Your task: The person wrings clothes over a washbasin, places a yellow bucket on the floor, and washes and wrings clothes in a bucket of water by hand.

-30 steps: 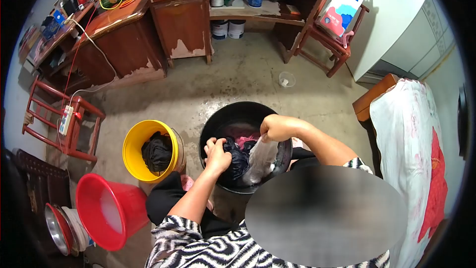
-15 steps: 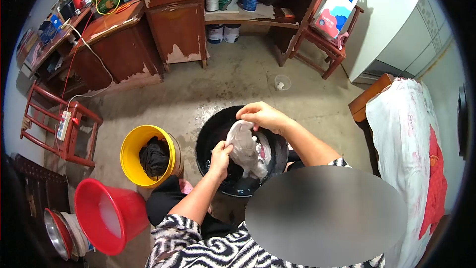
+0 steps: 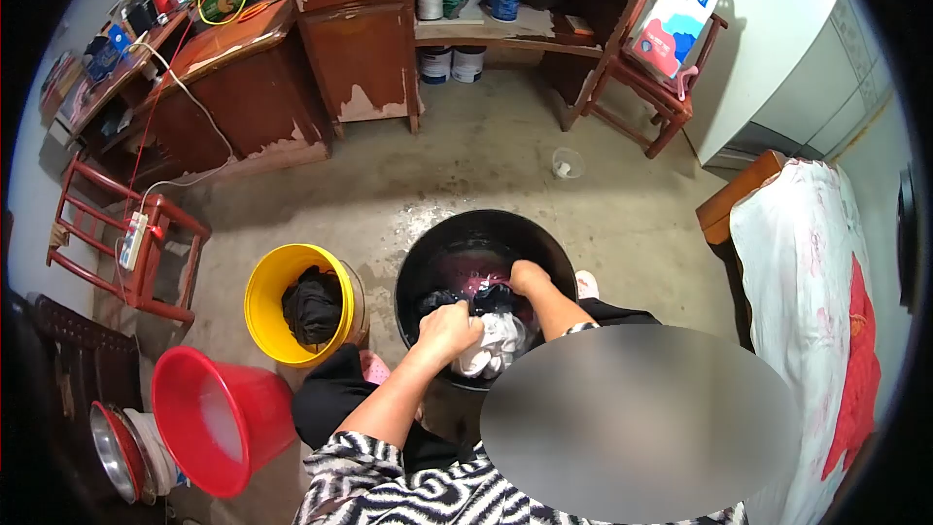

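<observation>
Black basin (image 3: 452, 238) sitting on concrete floor (image 3: 486, 156), ringing both hands' fingers. Red basin (image 3: 209, 418) lying well left of fingers, yellow bucket (image 3: 267, 277) with dark clothes standing nearer, just left of black basin. White cloth (image 3: 496, 340) lying inside black basin at near edge, bunched under fingers, dark clothes (image 3: 486, 297) touching just beyond. Left hand (image 3: 449, 329) gripping white cloth, fingers curling shut around it. Right hand (image 3: 528, 277) pressing down into laundry, fingers hidden in cloth: cannot tell their state.

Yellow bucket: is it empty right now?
No, the yellow bucket holds a dark bundle of cloth inside it.
</observation>
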`<state>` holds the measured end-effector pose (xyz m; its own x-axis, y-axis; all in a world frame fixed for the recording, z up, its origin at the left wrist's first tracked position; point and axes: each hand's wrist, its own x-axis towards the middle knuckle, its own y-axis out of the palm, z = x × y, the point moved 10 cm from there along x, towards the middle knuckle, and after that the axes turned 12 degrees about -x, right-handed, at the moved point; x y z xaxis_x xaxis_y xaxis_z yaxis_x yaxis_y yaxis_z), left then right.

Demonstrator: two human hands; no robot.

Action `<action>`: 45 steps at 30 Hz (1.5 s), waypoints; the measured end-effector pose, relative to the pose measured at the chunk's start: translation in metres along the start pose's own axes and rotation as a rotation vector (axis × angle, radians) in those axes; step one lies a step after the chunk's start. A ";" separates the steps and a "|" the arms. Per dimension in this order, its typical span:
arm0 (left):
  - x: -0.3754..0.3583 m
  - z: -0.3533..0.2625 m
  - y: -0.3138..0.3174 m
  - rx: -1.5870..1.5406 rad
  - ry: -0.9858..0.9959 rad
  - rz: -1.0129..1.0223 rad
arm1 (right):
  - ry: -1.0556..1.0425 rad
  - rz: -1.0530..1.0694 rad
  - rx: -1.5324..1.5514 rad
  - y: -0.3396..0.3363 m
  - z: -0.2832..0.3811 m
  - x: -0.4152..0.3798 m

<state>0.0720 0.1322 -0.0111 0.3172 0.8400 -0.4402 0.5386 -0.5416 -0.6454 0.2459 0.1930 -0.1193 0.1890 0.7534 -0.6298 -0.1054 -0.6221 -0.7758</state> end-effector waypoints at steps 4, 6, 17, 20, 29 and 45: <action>-0.003 -0.001 0.005 0.150 0.124 0.024 | 0.025 0.113 0.127 0.009 -0.008 -0.002; 0.004 0.000 0.008 0.133 0.143 0.024 | -0.059 0.218 0.290 -0.002 -0.004 -0.007; 0.021 0.002 -0.003 -0.301 0.190 -0.179 | -0.570 0.118 0.903 -0.173 0.026 -0.151; 0.012 -0.008 0.013 -0.078 0.258 -0.051 | -0.675 0.150 1.038 -0.191 0.034 -0.171; 0.021 0.022 0.012 -0.480 0.104 -0.080 | -0.529 -0.060 0.294 -0.074 0.043 -0.043; 0.029 0.072 0.049 -1.692 -0.565 -0.128 | -0.012 -0.015 0.723 0.013 0.045 0.021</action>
<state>0.0508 0.1276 -0.1002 0.1299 0.5613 -0.8174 0.7862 0.4440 0.4298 0.2047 0.2105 -0.1441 0.1849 0.7658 -0.6160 -0.7230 -0.3185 -0.6130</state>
